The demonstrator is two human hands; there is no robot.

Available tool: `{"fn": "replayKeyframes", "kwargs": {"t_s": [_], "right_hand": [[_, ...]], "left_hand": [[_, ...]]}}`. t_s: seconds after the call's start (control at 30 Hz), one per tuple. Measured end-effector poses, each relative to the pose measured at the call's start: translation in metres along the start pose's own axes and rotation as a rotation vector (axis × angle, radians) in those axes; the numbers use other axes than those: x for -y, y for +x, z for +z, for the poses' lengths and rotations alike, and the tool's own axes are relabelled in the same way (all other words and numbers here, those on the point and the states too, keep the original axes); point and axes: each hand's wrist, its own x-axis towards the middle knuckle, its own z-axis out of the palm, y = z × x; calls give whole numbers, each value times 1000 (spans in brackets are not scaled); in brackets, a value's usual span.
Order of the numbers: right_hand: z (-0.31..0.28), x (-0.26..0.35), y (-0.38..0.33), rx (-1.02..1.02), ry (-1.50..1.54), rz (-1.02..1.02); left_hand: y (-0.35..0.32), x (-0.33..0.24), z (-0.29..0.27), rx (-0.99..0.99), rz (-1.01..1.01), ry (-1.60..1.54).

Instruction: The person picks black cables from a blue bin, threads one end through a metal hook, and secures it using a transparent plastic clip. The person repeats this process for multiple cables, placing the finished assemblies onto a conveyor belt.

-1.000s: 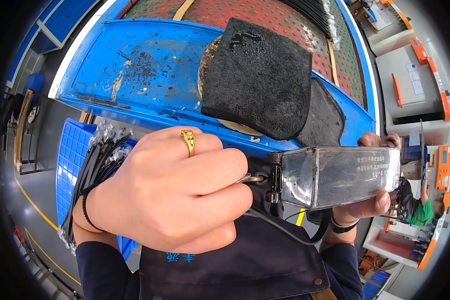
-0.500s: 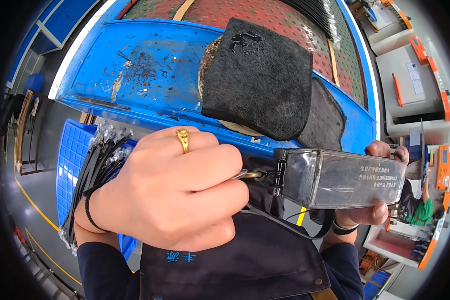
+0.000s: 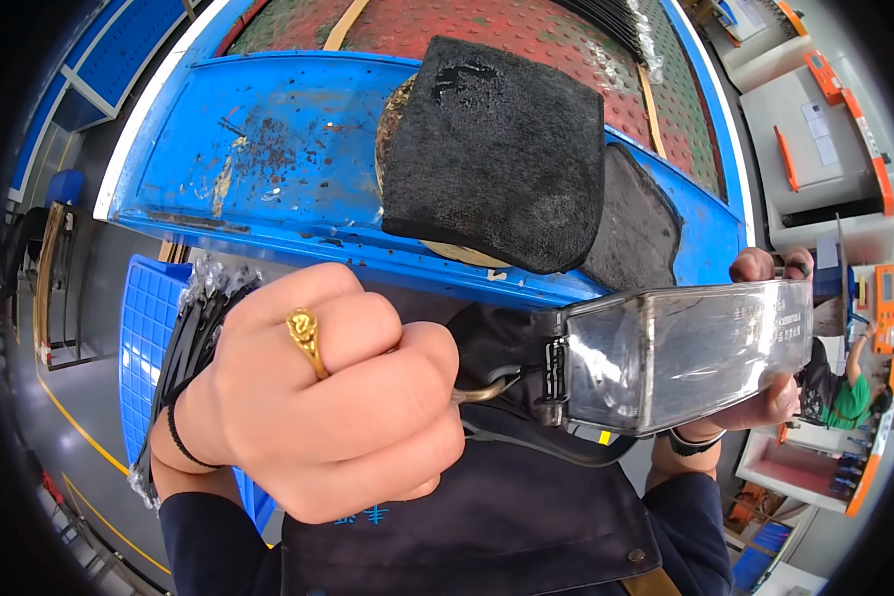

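Observation:
My left hand (image 3: 333,402), with a gold ring and a black cord bracelet, is closed in a fist. A curved brass-coloured metal piece (image 3: 484,391) sticks out of it toward the box; its other end is hidden in my fingers. My right hand (image 3: 780,402) grips the far end of a clear plastic box (image 3: 616,368) with printing on its side, thumb below and fingertips above. Black rollers or fittings (image 3: 554,370) sit at the box's left end, beside the metal piece. A dark narrow strap (image 3: 566,452) curves below the box.
Ahead is a blue bench (image 3: 298,129) with dark stains, holding a black cloth (image 3: 497,159) over a round object and another dark cloth (image 3: 636,223). A blue crate (image 3: 144,338) with wrapped black straps (image 3: 194,328) stands left. A person in green (image 3: 849,402) is at far right.
My left hand has moved slightly left and down, showing more of the brass-coloured piece. The clear box has tilted and come a little closer.

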Motion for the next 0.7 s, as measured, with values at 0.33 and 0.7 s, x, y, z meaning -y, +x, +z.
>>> {"fn": "replayKeyframes", "kwargs": {"t_s": [0.33, 0.7], "right_hand": [[9, -3, 0, -202, -288, 8], [7, -1, 0, -300, -212, -64]], "left_hand": [[-2, 2, 0, 33, 45, -11], [-4, 3, 0, -63, -25, -74]]}}
